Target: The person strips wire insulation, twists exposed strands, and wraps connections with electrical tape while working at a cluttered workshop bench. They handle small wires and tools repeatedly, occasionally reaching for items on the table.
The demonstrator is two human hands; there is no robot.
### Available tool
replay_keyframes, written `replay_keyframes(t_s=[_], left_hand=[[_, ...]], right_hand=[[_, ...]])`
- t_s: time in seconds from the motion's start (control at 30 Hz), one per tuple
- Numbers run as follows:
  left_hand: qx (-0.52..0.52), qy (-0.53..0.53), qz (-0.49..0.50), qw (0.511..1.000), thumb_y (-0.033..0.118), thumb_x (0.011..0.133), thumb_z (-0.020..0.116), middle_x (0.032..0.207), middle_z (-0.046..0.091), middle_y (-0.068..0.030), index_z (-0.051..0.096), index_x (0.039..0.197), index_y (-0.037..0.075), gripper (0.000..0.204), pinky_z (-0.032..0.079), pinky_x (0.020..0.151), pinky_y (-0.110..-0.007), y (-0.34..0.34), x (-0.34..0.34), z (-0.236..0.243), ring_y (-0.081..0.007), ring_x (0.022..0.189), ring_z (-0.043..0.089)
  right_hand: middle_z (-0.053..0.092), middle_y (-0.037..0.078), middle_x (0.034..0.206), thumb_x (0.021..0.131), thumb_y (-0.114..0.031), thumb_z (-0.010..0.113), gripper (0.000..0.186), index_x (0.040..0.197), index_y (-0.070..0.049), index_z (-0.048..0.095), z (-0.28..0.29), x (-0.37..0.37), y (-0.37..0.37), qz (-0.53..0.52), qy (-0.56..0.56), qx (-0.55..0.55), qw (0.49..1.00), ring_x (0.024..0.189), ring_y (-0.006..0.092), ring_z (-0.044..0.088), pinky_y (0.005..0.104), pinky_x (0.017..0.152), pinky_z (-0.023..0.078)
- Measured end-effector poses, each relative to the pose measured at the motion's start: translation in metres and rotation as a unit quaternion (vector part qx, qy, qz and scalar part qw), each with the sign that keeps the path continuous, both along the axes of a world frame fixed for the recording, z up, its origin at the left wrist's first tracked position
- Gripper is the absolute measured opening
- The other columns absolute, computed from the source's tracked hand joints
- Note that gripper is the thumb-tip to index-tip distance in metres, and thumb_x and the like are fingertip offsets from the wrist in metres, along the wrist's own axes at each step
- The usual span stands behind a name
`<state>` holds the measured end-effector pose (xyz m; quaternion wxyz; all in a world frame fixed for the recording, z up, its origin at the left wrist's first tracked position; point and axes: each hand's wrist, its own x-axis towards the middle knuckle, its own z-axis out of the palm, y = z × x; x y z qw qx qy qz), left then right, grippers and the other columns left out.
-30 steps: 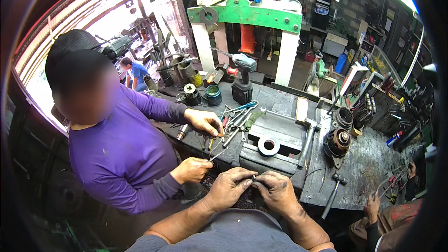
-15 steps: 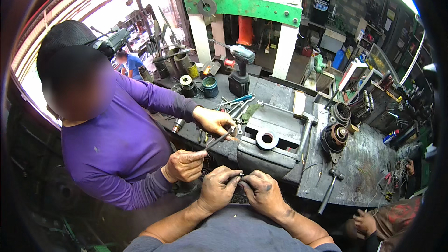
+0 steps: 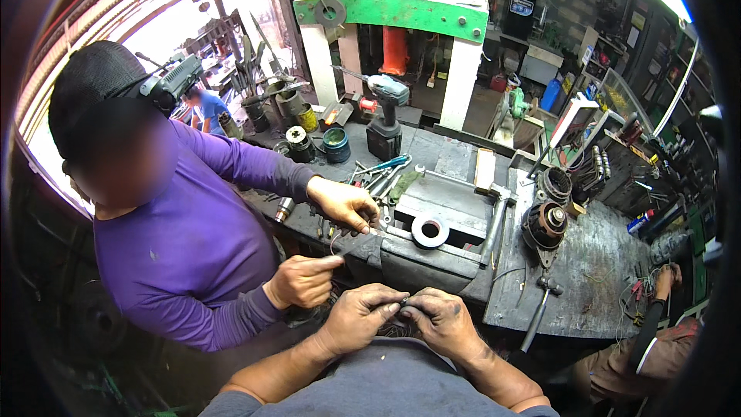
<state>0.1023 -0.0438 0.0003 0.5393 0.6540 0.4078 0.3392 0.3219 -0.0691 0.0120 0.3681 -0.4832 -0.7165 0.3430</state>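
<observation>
Close in front of my chest, my left hand (image 3: 361,316) and my right hand (image 3: 441,322) meet with thumbs and fingers pinched together. Between the fingertips shows a tiny dark piece (image 3: 404,302), mostly hidden and too small to name. Just beyond them is the bench vise (image 3: 428,256), with a pale metal ring (image 3: 430,232) lying on top of its jaws. On the left stands a co-worker in a purple shirt (image 3: 193,232). One of their hands (image 3: 345,202) rests by the vise's left end; the other (image 3: 305,279) is half closed near my left hand.
A hammer (image 3: 539,316) lies on the right bench beside a round motor-like part (image 3: 549,224). Wrenches (image 3: 382,181), a cordless drill (image 3: 386,116) and cans (image 3: 336,145) crowd the far bench. Behind rises a green and white press frame (image 3: 394,11). Another person's hand (image 3: 665,281) is at the right.
The co-worker's hands no longer plainly hold the dark rod up between them. At the right, the other person's hand has risen toward the wires. My hands keep their pinch.
</observation>
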Motion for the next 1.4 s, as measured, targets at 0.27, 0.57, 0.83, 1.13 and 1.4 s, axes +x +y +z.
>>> replay_keyframes(t_s=[0.27, 0.57, 0.83, 1.13, 1.4], left_hand=[[0.033, 0.030, 0.008, 0.999, 0.010, 0.103, 0.076, 0.112, 0.081, -0.0142, 0.081, 0.121, -0.002, 0.022, 0.062, 0.088, -0.032, 0.004, 0.011, 0.004, -0.0208, 0.098, 0.078], [0.056, 0.041, 0.091, 0.993, 0.007, 0.098, 0.078, 0.100, 0.079, -0.0145, 0.079, 0.110, -0.002, 0.015, 0.060, 0.081, -0.034, 0.002, 0.018, 0.001, -0.0231, 0.089, 0.076], [0.175, 0.055, 0.120, 0.976, -0.002, 0.095, 0.078, 0.094, 0.078, -0.0150, 0.080, 0.107, -0.001, 0.013, 0.062, 0.077, -0.034, 0.001, 0.027, 0.004, -0.0269, 0.084, 0.077], [0.222, 0.048, 0.058, 0.972, -0.004, 0.097, 0.075, 0.111, 0.081, -0.0172, 0.081, 0.122, 0.001, 0.027, 0.063, 0.089, -0.037, -0.004, 0.029, 0.005, -0.0301, 0.101, 0.079], [0.086, 0.007, -0.003, 0.996, 0.006, 0.098, 0.079, 0.106, 0.081, -0.0144, 0.081, 0.120, -0.001, 0.022, 0.060, 0.087, -0.036, 0.015, 0.021, 0.013, -0.0267, 0.095, 0.078]], right_hand=[[0.077, 0.016, 0.099, 0.097, -0.011, 0.080, 0.015, 0.109, -0.002, 0.080, -0.001, 0.008, 0.003, 0.000, -0.017, 0.031, 0.999, 0.089, 0.0367, 0.076, 0.0434, 0.079, 0.062], [0.071, 0.014, 0.087, 0.096, -0.015, 0.081, 0.011, 0.097, -0.005, 0.078, 0.002, 0.006, 0.005, -0.029, -0.036, 0.041, 0.998, 0.082, 0.0366, 0.071, 0.0468, 0.074, 0.057], [0.072, 0.013, 0.087, 0.093, -0.012, 0.084, 0.012, 0.098, -0.004, 0.079, 0.001, 0.002, -0.002, -0.062, -0.028, 0.088, 0.994, 0.078, 0.0349, 0.072, 0.0440, 0.070, 0.058], [0.079, 0.014, 0.089, 0.086, -0.007, 0.089, 0.014, 0.096, 0.000, 0.081, -0.004, 0.005, 0.006, -0.105, 0.084, 0.068, 0.989, 0.080, 0.0283, 0.078, 0.0370, 0.072, 0.062], [0.080, 0.016, 0.093, 0.088, -0.009, 0.090, 0.015, 0.097, 0.000, 0.082, -0.007, 0.016, 0.009, -0.052, 0.103, 0.075, 0.991, 0.083, 0.0282, 0.079, 0.0374, 0.075, 0.062]])
